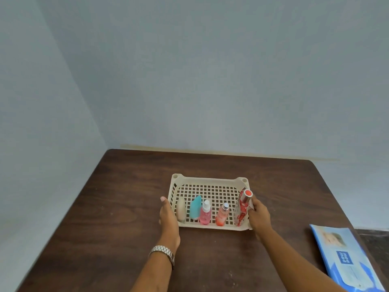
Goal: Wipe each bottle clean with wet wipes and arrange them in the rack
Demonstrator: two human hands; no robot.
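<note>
A cream perforated rack [207,179] sits on the dark wooden table. Along its near side stand a beige bottle [181,209], a teal bottle [195,207], a pink spray bottle [205,213], a small peach bottle [222,214] and a tall red-patterned bottle [242,209] with a red cap at the right end. My left hand [167,216] rests against the rack's left wall, thumb up. My right hand [257,216] is at the rack's right side, touching the tall red bottle, with a bit of white wipe [251,205] between its fingers.
A blue pack of wet wipes [345,258] lies at the table's right edge, near the front. The table [117,207] stands in a corner, with pale walls behind it and to the left. A metal watch [163,250] is on my left wrist.
</note>
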